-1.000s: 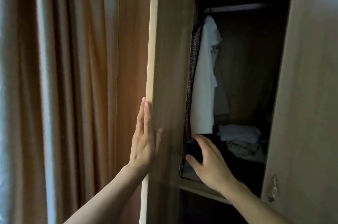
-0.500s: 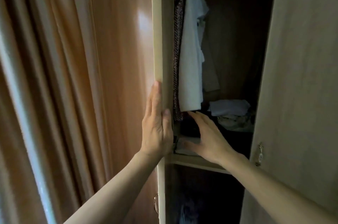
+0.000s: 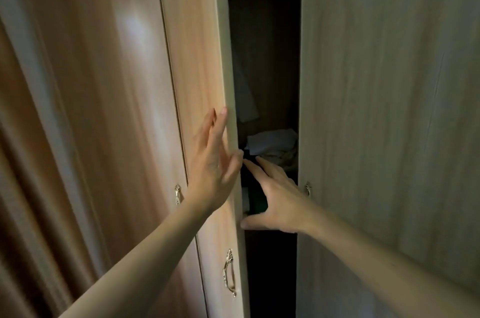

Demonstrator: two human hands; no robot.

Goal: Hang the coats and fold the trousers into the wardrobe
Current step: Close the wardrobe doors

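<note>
The wardrobe's left door (image 3: 197,63) stands nearly closed, leaving a narrow dark gap. My left hand (image 3: 215,161) presses flat on that door near its edge, fingers straight. My right hand (image 3: 275,195) reaches into the gap with fingers spread, holding nothing. Inside, a pale hanging garment (image 3: 246,99) shows dimly behind the door edge. Folded light clothes (image 3: 272,144) lie on the inner shelf, with a dark folded pile (image 3: 255,203) in front, partly hidden by my right hand.
The right wardrobe door (image 3: 389,109) fills the right side, with a small metal handle (image 3: 308,189). The left door carries an ornate handle (image 3: 230,276); another door panel (image 3: 109,109) with a handle (image 3: 177,194) lies further left. A curtain (image 3: 23,161) hangs at far left.
The left door has swung towards closed under my left hand, narrowing the gap and hiding most of the hanging clothes. My right hand stays in the opening near the shelf.
</note>
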